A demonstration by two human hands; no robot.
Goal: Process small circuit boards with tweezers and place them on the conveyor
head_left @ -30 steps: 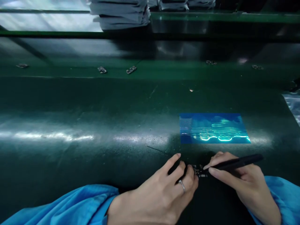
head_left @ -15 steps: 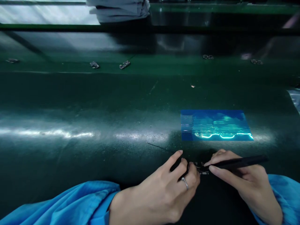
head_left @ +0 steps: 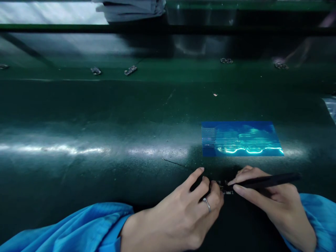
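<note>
A small dark circuit board (head_left: 228, 192) lies on the bench between my hands, its left part hidden by fingers. My left hand (head_left: 190, 206), with a ring on one finger, is closed on that board's left end, while the index finger stretches forward. In my right hand (head_left: 273, 199), thumb and index finger pinch black tweezers (head_left: 265, 181) whose tip is over the board; the tip itself is too dark to make out. A thin dark wire (head_left: 174, 162) runs on the bench to behind my left fingertips.
Past my hands lies a shiny blue printed sheet (head_left: 244, 138). Several small boards (head_left: 130, 70) lie along a green strip at the back. A tiny pale scrap (head_left: 215, 95) sits mid-bench. Grey folded cloth (head_left: 133, 8) is on the ledge behind, and clear plastic (head_left: 330, 106) at the right edge.
The boards on the back strip have shifted left relative to the bench. Both hands, the tweezers and the held board stay almost where they were; the view has tilted very slightly.
</note>
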